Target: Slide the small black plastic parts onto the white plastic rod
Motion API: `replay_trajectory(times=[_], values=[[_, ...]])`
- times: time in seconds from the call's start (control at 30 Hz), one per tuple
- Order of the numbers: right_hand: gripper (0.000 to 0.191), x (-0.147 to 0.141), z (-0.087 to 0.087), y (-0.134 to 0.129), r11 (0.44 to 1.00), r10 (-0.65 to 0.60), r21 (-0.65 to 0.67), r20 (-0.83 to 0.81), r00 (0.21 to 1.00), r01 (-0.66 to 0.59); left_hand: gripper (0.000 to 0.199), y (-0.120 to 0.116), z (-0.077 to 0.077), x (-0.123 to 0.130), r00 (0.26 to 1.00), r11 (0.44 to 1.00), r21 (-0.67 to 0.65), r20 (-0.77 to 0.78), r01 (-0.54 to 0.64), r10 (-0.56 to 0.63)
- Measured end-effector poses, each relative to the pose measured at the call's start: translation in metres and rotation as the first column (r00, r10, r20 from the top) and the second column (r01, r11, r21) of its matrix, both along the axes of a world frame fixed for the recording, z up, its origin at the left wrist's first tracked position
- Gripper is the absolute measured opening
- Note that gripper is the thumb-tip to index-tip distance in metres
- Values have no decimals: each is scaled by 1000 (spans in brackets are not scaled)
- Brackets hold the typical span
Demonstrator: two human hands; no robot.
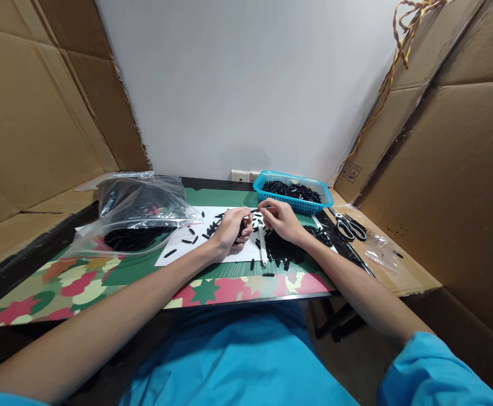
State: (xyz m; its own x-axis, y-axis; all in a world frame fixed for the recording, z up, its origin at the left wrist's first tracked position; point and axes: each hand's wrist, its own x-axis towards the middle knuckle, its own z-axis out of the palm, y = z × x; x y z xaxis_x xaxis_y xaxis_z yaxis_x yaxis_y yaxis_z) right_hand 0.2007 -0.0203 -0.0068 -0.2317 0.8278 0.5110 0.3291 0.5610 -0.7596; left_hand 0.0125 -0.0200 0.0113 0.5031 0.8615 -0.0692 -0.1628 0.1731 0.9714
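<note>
My left hand (233, 228) is curled closed around something black, seemingly several of the small black elongated pieces, over a white sheet (168, 260). Close beside it, my right hand (281, 219) is closed in a pinch, and a thin black piece (254, 211) shows between the fingertips of both hands. Below my right hand lies a heap of black pieces (282, 248), with a whitish strip (263, 246) along its left side. Loose black pieces (188, 241) are scattered on the sheet to the left. What lies deep in my left palm is hidden.
A blue basket (326, 198) full of black pieces stands at the back. At left is a clear zip bag (145, 203) with black pieces inside. Scissors (350, 227) and a small clear bag (381, 251) lie at right. Cardboard walls (462, 152) flank the table.
</note>
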Motion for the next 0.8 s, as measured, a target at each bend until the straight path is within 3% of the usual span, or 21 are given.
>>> replay_trajectory(times=[0.8], values=[[26,1,0,0,996,-45,77,88,995,38,22,2,-3,0,1000,1000,17,0,-25,25]])
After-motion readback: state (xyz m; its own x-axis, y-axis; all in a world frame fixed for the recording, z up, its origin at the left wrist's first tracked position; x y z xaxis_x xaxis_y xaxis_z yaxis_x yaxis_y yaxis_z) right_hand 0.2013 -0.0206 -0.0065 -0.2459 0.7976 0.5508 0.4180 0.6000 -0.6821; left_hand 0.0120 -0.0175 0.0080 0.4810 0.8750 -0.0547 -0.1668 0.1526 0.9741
